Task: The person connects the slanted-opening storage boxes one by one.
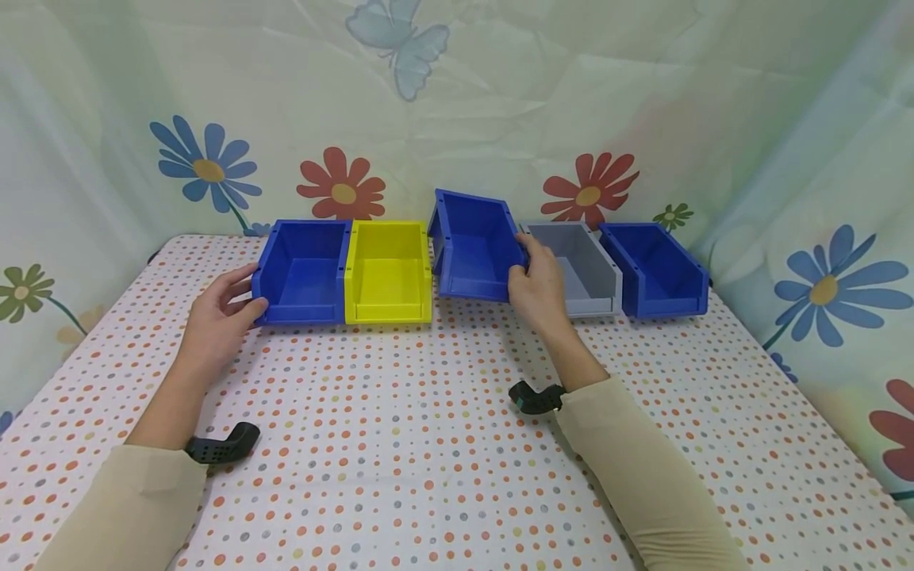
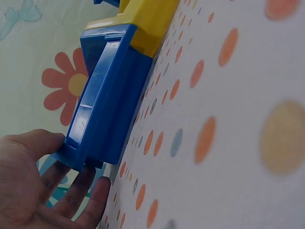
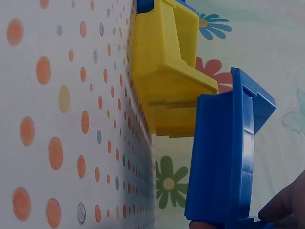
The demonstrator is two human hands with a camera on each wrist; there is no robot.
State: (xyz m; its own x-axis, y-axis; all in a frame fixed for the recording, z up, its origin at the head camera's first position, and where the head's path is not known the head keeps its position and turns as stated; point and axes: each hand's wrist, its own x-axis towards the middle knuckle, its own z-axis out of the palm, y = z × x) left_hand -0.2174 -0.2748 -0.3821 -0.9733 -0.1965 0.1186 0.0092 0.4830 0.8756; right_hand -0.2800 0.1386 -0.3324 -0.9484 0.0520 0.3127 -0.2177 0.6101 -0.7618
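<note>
My right hand [image 1: 539, 281] grips the right wall of a blue storage bin [image 1: 474, 246], thumb toward the front and fingers round the side. That bin is lifted off the table and tilted, its left end next to the yellow bin [image 1: 389, 270]; the right wrist view shows a gap between the bin and the tablecloth. At the far left, my left hand [image 1: 217, 317] holds the front left corner of another blue bin [image 1: 307, 270]. In the left wrist view its thumb [image 2: 47, 140] lies on the front rim, with the fingers below. This bin stands on the table against the yellow one.
To the right stand a grey bin [image 1: 585, 270], partly hidden behind my right hand, and a third blue bin [image 1: 660, 270]. A dotted cloth covers the table [image 1: 400, 444]. Behind the row hangs a flowered curtain [image 1: 457, 119], close to the bins' backs.
</note>
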